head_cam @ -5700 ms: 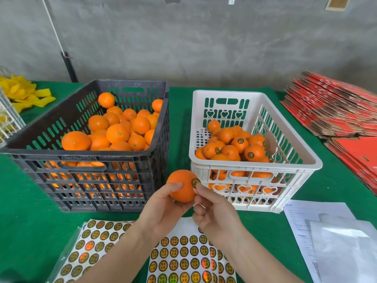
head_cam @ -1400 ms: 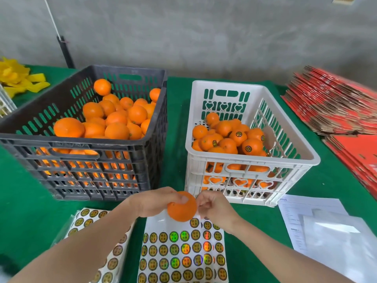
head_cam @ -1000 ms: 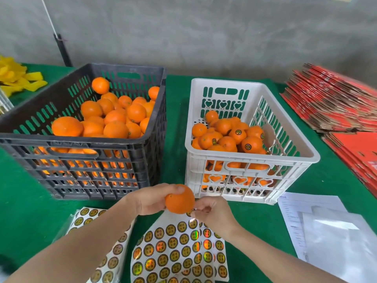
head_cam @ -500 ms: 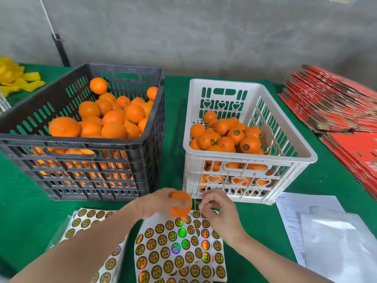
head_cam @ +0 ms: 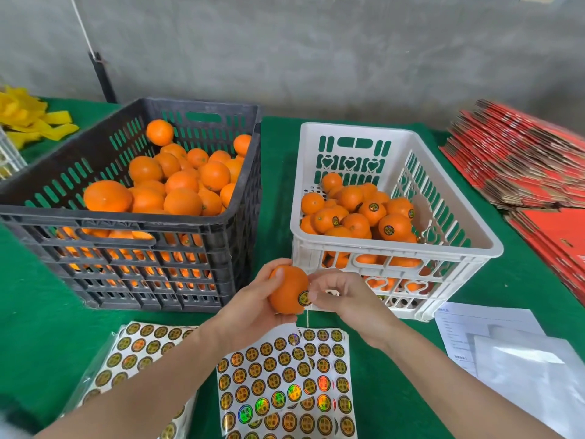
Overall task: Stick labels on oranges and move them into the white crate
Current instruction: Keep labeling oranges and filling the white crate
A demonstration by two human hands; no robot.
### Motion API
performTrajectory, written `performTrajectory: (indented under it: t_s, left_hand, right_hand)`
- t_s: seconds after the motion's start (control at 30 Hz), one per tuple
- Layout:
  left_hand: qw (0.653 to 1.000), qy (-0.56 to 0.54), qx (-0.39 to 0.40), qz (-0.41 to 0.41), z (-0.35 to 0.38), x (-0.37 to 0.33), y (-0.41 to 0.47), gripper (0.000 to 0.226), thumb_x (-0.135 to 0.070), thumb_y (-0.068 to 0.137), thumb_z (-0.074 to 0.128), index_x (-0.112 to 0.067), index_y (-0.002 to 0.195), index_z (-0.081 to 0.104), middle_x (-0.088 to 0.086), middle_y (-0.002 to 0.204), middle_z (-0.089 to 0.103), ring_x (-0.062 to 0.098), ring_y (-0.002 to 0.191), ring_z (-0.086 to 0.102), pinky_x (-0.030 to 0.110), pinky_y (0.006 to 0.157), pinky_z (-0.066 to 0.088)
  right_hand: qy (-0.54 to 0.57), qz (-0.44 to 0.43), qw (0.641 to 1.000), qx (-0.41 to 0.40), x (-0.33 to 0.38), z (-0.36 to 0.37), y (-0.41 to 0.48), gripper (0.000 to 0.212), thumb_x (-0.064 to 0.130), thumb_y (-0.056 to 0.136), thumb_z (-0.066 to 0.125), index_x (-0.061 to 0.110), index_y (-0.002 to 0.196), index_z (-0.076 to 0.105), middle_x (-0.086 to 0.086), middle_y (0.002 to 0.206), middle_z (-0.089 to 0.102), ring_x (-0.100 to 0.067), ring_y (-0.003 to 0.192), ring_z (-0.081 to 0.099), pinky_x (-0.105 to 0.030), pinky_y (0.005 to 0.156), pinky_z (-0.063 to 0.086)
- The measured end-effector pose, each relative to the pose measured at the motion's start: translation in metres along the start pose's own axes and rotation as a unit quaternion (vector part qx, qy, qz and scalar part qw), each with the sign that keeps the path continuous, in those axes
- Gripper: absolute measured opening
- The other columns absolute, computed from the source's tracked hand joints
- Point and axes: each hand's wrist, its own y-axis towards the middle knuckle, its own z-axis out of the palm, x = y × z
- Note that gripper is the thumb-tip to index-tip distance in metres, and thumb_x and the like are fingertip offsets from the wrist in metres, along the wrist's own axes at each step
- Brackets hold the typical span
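left hand (head_cam: 250, 307) gripping orange (head_cam: 287, 289) above sticker sheets (head_cam: 278, 384), fingers wrapping it, right hand (head_cam: 340, 294) fingers pressing label (head_cam: 304, 298) onto it, white crate (head_cam: 392, 245) sitting just behind

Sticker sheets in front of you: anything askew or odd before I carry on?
The top sticker sheet lies skewed across the sheet under it, its upper corner curled up below the orange. Nothing spilled or damaged; both crates sit upright.
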Motion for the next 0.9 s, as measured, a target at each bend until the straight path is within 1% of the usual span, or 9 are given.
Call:
performTrajectory:
  t_s: [0.17, 0.27, 0.33, 0.4, 0.53, 0.67, 0.77, 0.83, 0.9]
  left_hand:
    - [0.999, 0.017, -0.023, 0.02, 0.012, -0.006, -0.007, 0.036, -0.037, 0.085, 0.052, -0.031, 0.12, 0.053, 0.006, 0.117, 0.058, 0.022, 0.09, 0.06, 0.028, 0.069, 0.053]
    - [0.999, 0.023, -0.024, 0.029, 0.018, -0.01, -0.009, 0.035, -0.037, 0.083, 0.054, -0.031, 0.118, 0.054, 0.007, 0.114, 0.06, 0.02, 0.087, 0.061, 0.028, 0.068, 0.053]
    - [0.999, 0.018, -0.022, 0.031, 0.022, -0.014, -0.011, 0.035, -0.037, 0.082, 0.055, -0.03, 0.117, 0.056, 0.006, 0.113, 0.062, 0.018, 0.084, 0.064, 0.03, 0.068, 0.054]
    - [0.999, 0.022, -0.021, 0.032, 0.024, -0.018, -0.013, 0.035, -0.037, 0.081, 0.056, -0.031, 0.115, 0.058, 0.005, 0.112, 0.064, 0.019, 0.084, 0.065, 0.031, 0.071, 0.054]
    - [0.998, 0.043, -0.018, 0.041, 0.029, -0.026, -0.021, 0.032, -0.037, 0.08, 0.056, -0.032, 0.111, 0.063, 0.005, 0.107, 0.066, 0.024, 0.081, 0.063, 0.031, 0.065, 0.052]
    - [0.996, 0.024, -0.028, 0.081, 0.043, -0.046, -0.019, 0.048, -0.041, 0.079, 0.054, -0.022, 0.123, 0.055, 0.01, 0.109, 0.066, 0.026, 0.083, 0.066, 0.032, 0.062, 0.054]
    - [0.993, 0.055, -0.041, 0.097, 0.053, -0.069, -0.008, 0.056, -0.042, 0.082, 0.051, -0.012, 0.129, 0.046, 0.015, 0.116, 0.064, 0.025, 0.098, 0.068, 0.035, 0.074, 0.058]
    - [0.988, 0.116, -0.033, 0.099, 0.061, -0.089, -0.001, 0.054, -0.041, 0.09, 0.047, -0.007, 0.132, 0.044, 0.012, 0.115, 0.065, 0.016, 0.101, 0.068, 0.033, 0.084, 0.056]
    - [0.944, 0.285, -0.065, 0.154, 0.062, -0.113, 0.007, 0.039, -0.034, 0.102, 0.034, -0.008, 0.124, 0.051, 0.0, 0.102, 0.068, 0.003, 0.091, 0.068, 0.021, 0.08, 0.053]
  right_hand:
    - [-0.116, -0.077, 0.989, -0.046, 0.01, 0.008, -0.001, 0.021, 0.015, 0.088, 0.062, 0.029, 0.073, 0.061, 0.008, 0.107, 0.055, -0.006, 0.105, 0.05, -0.012, 0.085, 0.042]
    - [-0.168, -0.124, 0.974, -0.084, 0.012, 0.013, -0.003, 0.023, 0.014, 0.09, 0.059, 0.031, 0.076, 0.052, 0.011, 0.103, 0.051, -0.006, 0.103, 0.049, -0.029, 0.089, 0.047]
    - [-0.195, -0.157, 0.962, -0.113, 0.013, 0.018, -0.005, 0.025, 0.015, 0.09, 0.058, 0.033, 0.078, 0.046, 0.011, 0.1, 0.051, -0.002, 0.097, 0.049, -0.033, 0.086, 0.049]
    - [-0.205, -0.185, 0.952, -0.129, 0.013, 0.019, -0.007, 0.024, 0.018, 0.088, 0.06, 0.035, 0.085, 0.044, 0.014, 0.098, 0.049, 0.001, 0.095, 0.049, -0.031, 0.08, 0.051]
    - [-0.153, -0.162, 0.969, -0.103, 0.024, 0.007, -0.007, 0.058, 0.028, 0.077, 0.071, 0.055, 0.108, 0.03, 0.019, 0.1, 0.052, 0.002, 0.088, 0.053, -0.018, 0.067, 0.05]
    - [-0.138, -0.226, 0.962, -0.073, 0.042, 0.002, -0.007, 0.044, 0.041, 0.082, 0.062, 0.047, 0.118, 0.038, 0.019, 0.116, 0.051, 0.004, 0.103, 0.049, -0.018, 0.077, 0.051]
    - [-0.179, -0.251, 0.949, -0.061, 0.058, -0.003, -0.002, 0.067, 0.045, 0.074, 0.068, 0.039, 0.132, 0.035, 0.014, 0.129, 0.043, 0.001, 0.114, 0.045, -0.018, 0.088, 0.047]
    - [-0.2, -0.261, 0.94, -0.092, 0.071, -0.012, 0.011, 0.074, 0.034, 0.068, 0.078, 0.031, 0.13, 0.039, 0.009, 0.125, 0.045, -0.005, 0.112, 0.047, -0.026, 0.09, 0.048]
    - [-0.187, -0.274, 0.935, -0.126, 0.085, -0.028, 0.032, 0.069, 0.03, 0.063, 0.08, 0.032, 0.121, 0.044, 0.011, 0.115, 0.05, -0.004, 0.105, 0.05, -0.024, 0.086, 0.047]
